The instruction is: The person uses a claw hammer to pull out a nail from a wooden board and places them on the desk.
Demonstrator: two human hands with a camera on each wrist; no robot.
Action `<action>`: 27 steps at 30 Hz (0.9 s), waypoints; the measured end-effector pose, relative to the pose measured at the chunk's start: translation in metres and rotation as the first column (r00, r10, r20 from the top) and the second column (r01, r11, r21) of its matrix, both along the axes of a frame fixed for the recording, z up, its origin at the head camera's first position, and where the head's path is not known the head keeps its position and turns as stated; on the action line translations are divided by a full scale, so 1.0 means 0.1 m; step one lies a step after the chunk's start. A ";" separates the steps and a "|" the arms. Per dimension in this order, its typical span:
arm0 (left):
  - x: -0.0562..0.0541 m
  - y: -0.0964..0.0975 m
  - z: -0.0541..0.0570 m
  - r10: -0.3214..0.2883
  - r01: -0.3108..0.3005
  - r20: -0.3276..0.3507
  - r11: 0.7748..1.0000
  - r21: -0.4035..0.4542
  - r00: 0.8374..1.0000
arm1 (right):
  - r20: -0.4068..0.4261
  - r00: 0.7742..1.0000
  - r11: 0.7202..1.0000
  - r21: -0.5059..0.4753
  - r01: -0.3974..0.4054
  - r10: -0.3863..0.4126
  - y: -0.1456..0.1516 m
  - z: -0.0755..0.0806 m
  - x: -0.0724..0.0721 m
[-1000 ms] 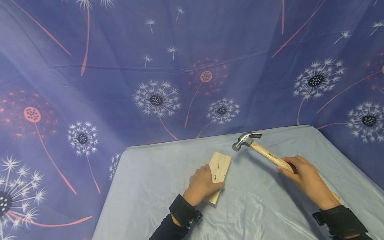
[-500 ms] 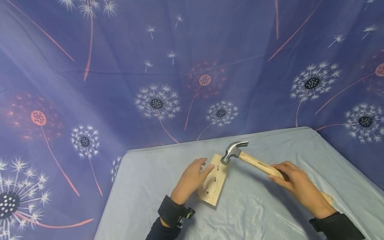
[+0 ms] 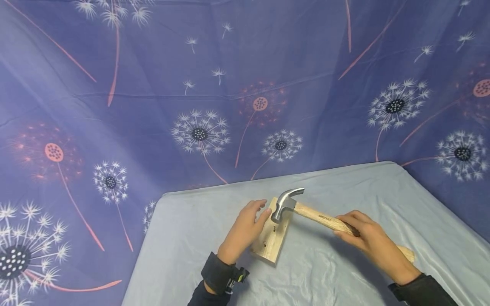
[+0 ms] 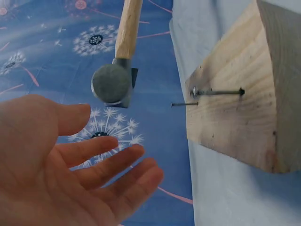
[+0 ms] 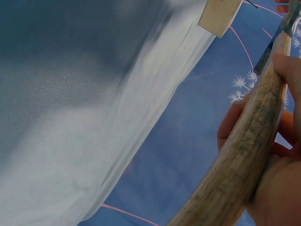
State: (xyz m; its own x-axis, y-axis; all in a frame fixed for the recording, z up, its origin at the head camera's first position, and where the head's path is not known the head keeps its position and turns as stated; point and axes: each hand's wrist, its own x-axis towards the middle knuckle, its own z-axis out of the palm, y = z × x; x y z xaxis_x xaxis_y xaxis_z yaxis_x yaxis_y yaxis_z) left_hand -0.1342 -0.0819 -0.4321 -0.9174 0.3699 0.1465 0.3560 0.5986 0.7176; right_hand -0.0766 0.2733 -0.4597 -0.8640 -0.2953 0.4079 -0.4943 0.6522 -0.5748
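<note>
A pale wooden block lies on the cloth-covered table, with nails standing up out of its face. My left hand is beside the block's left edge, fingers loosely spread and holding nothing, as the left wrist view shows too. A claw hammer is in my right hand, which grips the wooden handle toward its far end. The steel hammer head overlaps the block's upper part in the head view, striking face down. From the right wrist, the handle runs up through my curled fingers.
Light blue satiny cloth covers the table and falls in wrinkles at the front. Behind it hangs a blue-purple dandelion-print fabric, close along the table's back edge. The hammer's butt sticks out past my right wrist.
My left hand has let go of the block and drawn back to its left side, fingers opening. The hammer has come left and down from beside the block to over it.
</note>
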 end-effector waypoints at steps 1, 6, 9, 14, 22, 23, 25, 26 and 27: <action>0.00 -0.01 0.01 0.001 -0.001 0.006 1.000 0.008 1.000 | -0.004 1.000 1.000 0.001 -0.007 0.007 -0.01 -0.01 0.00; 0.00 -0.05 0.03 -0.009 0.006 0.065 0.999 0.039 0.998 | -0.011 0.999 0.999 0.021 -0.032 0.032 -0.07 -0.06 -0.01; -0.02 -0.06 0.01 -0.034 0.029 0.094 0.998 0.053 0.995 | -0.005 1.000 0.999 0.033 -0.029 0.030 -0.09 -0.07 -0.01; -0.03 -0.08 0.00 -0.042 0.032 0.109 0.995 0.089 0.993 | 0.006 0.999 0.999 0.043 -0.032 0.032 -0.13 -0.05 -0.02; -0.03 -0.10 -0.04 0.001 -0.031 0.190 0.987 0.157 0.982 | -0.015 0.998 0.997 0.055 -0.059 0.060 -0.20 0.00 -0.06; -0.03 -0.10 -0.04 0.003 -0.034 0.193 0.987 0.156 0.981 | -0.020 0.998 0.996 0.058 -0.061 0.062 -0.21 0.01 -0.07; -0.03 -0.10 -0.04 -0.001 -0.032 0.204 0.987 0.157 0.979 | -0.022 0.998 0.996 0.064 -0.065 0.067 -0.23 0.02 -0.08; -0.04 -0.11 -0.04 -0.008 -0.026 0.207 0.987 0.161 0.978 | -0.024 0.997 0.995 0.068 -0.067 0.068 -0.23 0.02 -0.08; -0.05 -0.11 -0.04 -0.017 -0.020 0.214 0.986 0.166 0.977 | -0.025 0.997 0.995 0.071 -0.067 0.069 -0.24 0.03 -0.08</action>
State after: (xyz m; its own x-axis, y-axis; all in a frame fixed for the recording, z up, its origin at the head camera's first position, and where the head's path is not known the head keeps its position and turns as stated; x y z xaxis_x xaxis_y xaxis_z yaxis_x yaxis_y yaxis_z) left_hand -0.1388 -0.0926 -0.4360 -0.9347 0.3555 0.0061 0.1823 0.4645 0.8666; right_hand -0.0848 0.2497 -0.4572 -0.8297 -0.3820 0.4071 -0.5538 0.6548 -0.5143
